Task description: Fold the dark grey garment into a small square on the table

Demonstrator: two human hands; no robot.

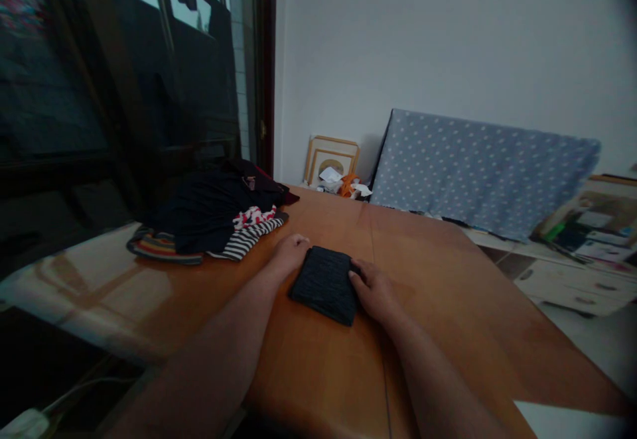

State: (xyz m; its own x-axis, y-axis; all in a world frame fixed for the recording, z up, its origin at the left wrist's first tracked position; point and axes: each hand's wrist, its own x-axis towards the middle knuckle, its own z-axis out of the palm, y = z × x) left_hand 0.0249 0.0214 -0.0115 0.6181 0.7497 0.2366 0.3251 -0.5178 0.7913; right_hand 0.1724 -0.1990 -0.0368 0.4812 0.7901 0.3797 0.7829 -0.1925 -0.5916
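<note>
Folded dark-grey cloth [324, 285] lies flat in a neat rectangle on a wooden table [448, 319], directly in front of the person and between both hands. The step in hand looks like squaring this bundle from its sides, with the work at the edges rather than on top. Any shift of it from here would call for the fingers to slide under or grip an edge. The left hand [289, 254] rests against the cloth's upper left edge, its fingers [302, 243] pressed together and touching the fabric. The right hand [374, 291] meets the opposite edge, its fingers [354, 274] close together and lying at or just over the rim. Neither hand seems to be pinching, though the dim light makes that hard to be sure of. Farther along the table, near the glass door [174, 74], sits a heap of clothes [212, 210], with a black-and-white striped garment [247, 240] and a red-and-white patterned piece [253, 217] on its near side. Beyond the table's far end, a polka-dot padded board [478, 174] leans against the wall, beside gold picture frames [332, 160] and a scrap of orange material [348, 186].
</note>
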